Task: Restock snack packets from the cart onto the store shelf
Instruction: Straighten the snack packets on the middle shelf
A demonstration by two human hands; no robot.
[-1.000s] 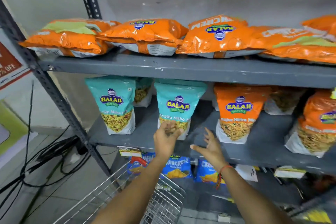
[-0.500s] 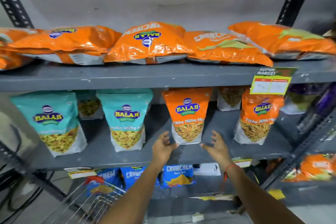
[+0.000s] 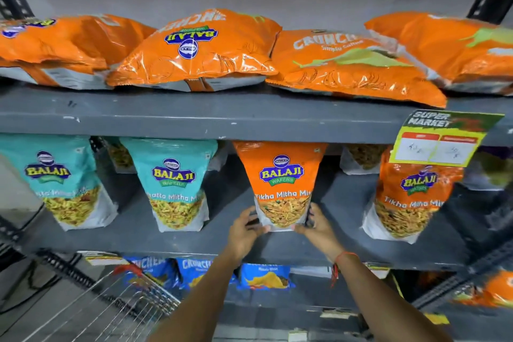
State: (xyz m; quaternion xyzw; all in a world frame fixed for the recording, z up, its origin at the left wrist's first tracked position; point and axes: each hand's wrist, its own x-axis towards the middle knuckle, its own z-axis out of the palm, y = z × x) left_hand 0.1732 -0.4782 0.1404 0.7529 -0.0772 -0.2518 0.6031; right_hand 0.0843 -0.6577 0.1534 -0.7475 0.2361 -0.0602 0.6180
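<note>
Two hands on one pouch here. Nearest the camera, the wire cart (image 3: 122,311) sits low on the left, and from this angle I can't tell what's in it. Just past it, the left hand (image 3: 244,233) and right hand (image 3: 319,230) flank the bottom corners of the orange Tikha Mitha pouch (image 3: 281,189), which stands upright on the middle shelf (image 3: 133,233) between a teal Khatta Mitha pouch (image 3: 175,183) and another orange pouch (image 3: 410,197). The grip on each side is fingers curled against the pouch's lower edges, thumbs in front, so it's clamped on the pouch rather than hanging open.

Handling-wise, I'd guess it's light and crinkly, with slick film and a loose, crushable mix inside (the gusseted base is what keeps it standing). Holding low at the corners looks right for squaring it up; squeezing the middle would probably crush the contents, and a push up top could tip it.

Further back, big orange Crunchem bags (image 3: 194,50) lie flat on the top shelf (image 3: 194,116), with a price tag (image 3: 438,139) hanging at the right.
</note>
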